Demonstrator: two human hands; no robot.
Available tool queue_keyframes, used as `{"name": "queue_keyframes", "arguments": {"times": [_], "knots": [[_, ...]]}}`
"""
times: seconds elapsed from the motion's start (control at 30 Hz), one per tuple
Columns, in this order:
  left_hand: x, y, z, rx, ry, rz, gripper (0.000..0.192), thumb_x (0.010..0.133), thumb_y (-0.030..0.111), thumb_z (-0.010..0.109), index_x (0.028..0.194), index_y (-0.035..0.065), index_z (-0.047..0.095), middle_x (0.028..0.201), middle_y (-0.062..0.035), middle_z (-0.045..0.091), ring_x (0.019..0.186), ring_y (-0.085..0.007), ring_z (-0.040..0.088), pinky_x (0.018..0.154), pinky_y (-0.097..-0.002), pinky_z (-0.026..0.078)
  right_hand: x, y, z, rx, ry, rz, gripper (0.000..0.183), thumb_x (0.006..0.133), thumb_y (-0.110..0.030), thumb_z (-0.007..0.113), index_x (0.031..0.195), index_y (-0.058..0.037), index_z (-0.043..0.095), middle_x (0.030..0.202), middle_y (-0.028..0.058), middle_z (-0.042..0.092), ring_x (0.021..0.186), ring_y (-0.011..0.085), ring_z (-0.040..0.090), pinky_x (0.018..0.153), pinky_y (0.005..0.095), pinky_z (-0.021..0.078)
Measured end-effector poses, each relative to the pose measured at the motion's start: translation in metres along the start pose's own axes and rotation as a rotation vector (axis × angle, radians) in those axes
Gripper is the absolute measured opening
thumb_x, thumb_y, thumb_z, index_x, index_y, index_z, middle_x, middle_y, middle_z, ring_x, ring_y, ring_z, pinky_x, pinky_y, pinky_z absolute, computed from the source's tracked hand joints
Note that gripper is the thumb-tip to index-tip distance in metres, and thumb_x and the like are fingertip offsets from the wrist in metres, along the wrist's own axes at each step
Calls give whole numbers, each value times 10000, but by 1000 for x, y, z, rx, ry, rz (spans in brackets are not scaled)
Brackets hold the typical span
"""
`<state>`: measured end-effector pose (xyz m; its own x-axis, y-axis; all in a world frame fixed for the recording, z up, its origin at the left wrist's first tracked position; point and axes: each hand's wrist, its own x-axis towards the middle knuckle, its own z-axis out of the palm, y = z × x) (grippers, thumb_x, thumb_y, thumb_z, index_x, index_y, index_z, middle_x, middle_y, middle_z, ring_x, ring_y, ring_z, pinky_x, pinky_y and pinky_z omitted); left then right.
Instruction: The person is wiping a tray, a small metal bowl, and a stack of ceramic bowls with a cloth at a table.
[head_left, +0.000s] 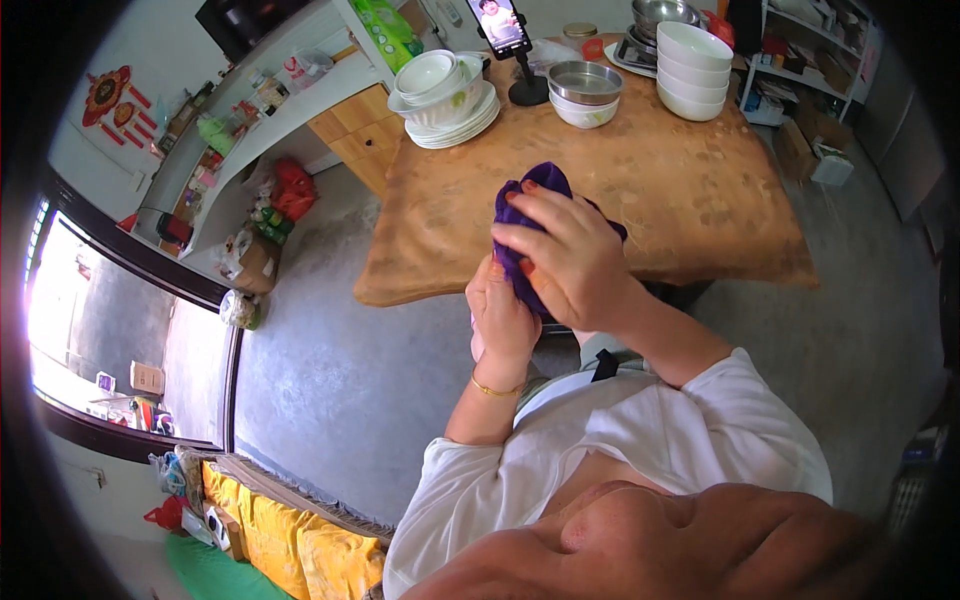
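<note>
A purple cloth (517, 217) is bunched between my two hands, in front of the near edge of the table. My left hand (504, 307), with a gold-coloured bracelet at the wrist, grips its lower side. My right hand (570, 247) lies over the cloth from the right, fingers bent across it; whether anything is wrapped inside is hidden. Beyond them on the table stand a stack of white plates (457, 135) under a ribbed bowl (442, 97) with smaller bowls in it, a steel bowl (585, 81) on white bowls (583, 114), and a tall stack of white bowls (694, 75).
A brown cloth covers the table (675, 195). A phone (499, 26) on a black stand (529, 90) is at the back, near a lidded jar (580, 31) and steel bowls (664, 13). A wooden drawer cabinet (360, 135) adjoins the left side; shelves (806, 67) stand back right.
</note>
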<state>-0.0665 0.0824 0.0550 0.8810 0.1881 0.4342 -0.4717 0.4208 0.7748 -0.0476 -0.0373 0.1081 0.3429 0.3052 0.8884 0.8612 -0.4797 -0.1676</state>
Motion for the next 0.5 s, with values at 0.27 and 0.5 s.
{"name": "queue_keyframes", "arguments": {"times": [0.27, 0.5], "knots": [[0, 11, -7, 626, 141, 103, 337, 958, 248, 446, 1022, -47, 596, 1012, -127, 632, 885, -209, 608, 805, -332, 481, -10, 41, 10, 666, 14, 582, 264, 866, -105, 494, 1103, -30, 583, 1051, 181, 597, 988, 320, 585, 856, 365, 459], [28, 3, -4, -569, 180, -319, 479, 969, 382, 362, 1202, -5, 521, 1195, -166, 578, 1100, -309, 556, 979, -432, 427, -40, 3, 22, 12, 70, 61, 399, 883, -233, 468, 1249, -97, 550, 1313, 195, 437, 1253, 408, 361, 1024, 525, 266]]}}
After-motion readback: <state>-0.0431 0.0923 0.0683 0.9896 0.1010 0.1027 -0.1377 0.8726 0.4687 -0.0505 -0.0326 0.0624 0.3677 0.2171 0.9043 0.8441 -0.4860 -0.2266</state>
